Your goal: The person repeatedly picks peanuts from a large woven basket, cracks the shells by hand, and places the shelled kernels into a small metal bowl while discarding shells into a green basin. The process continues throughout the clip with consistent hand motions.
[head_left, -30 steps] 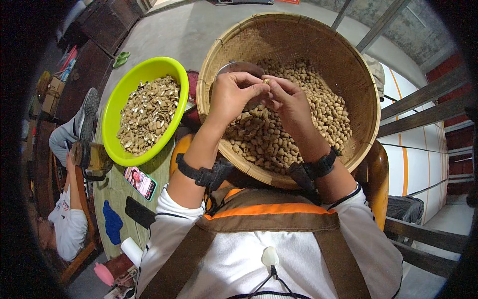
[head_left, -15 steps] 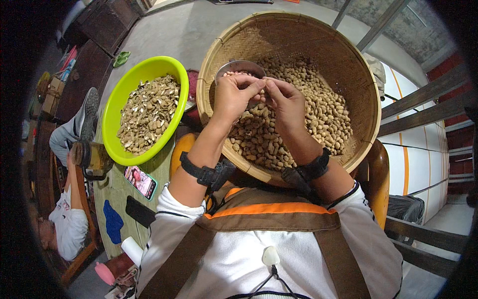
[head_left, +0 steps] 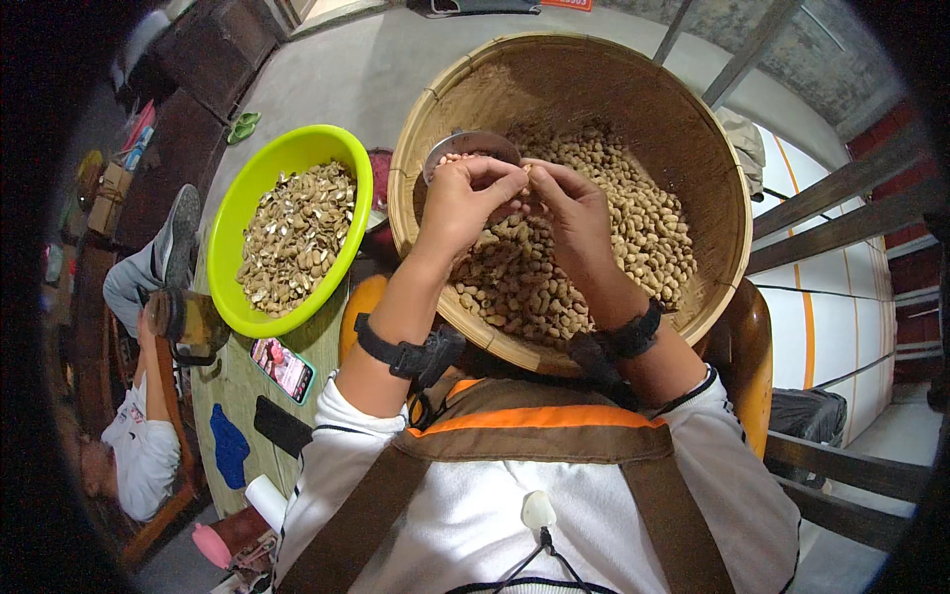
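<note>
Over a large round woven bamboo basket (head_left: 579,79), my two hands meet at the fingertips. My left hand (head_left: 465,198) pinches with thumb and forefinger, and my right hand (head_left: 576,213) pinches against it. A small peanut (head_left: 527,170) shows between the fingertips, mostly covered by them. Unshelled peanuts (head_left: 648,233) fill the basket's near and right part. Behind my left hand a metal bowl (head_left: 490,146) rests tilted in the basket, with pinkish shelled kernels (head_left: 453,157) in it, partly hidden by the hand.
A lime-green basin (head_left: 226,267) of peanut shells (head_left: 297,233) stands left of the basket on a wooden table (head_left: 213,386). Nearby are a lit phone (head_left: 282,368), a dark phone (head_left: 282,424), a blue cloth (head_left: 228,447) and a lidded jar (head_left: 188,325). Another person (head_left: 143,445) sits at far left.
My hands stay together at the fingertips, with only slight finger movement. The whole view has shifted a little, so the basket and basin appear slightly lower.
</note>
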The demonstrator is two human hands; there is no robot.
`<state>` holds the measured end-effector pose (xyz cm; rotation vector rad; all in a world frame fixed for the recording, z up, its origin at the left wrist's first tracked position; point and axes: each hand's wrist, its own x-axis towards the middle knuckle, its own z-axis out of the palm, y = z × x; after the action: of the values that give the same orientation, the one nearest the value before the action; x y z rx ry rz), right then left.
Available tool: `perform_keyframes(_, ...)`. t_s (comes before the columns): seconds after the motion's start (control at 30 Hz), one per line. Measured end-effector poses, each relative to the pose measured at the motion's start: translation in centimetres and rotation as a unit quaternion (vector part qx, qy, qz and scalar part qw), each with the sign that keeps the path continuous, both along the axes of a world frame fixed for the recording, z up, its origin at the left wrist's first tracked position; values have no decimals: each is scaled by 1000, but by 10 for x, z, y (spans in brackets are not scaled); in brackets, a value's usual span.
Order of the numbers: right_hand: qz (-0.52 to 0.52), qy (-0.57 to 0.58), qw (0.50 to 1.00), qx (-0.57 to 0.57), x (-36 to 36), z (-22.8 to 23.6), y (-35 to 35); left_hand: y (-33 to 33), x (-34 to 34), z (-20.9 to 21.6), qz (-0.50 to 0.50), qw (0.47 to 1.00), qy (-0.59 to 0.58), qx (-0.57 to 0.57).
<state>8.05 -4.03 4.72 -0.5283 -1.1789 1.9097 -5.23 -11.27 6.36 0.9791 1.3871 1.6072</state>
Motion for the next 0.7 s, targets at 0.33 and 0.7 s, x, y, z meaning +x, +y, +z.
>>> perform_keyframes(0.33, 66, -27, 974, 215, 20, 36, 44, 13, -3, 50, -55, 992, -98, -60)
perform_keyframes(0.7, -46, -97, 948, 301, 37, 21, 103, 83, 40, 33, 43, 995, 93, -6)
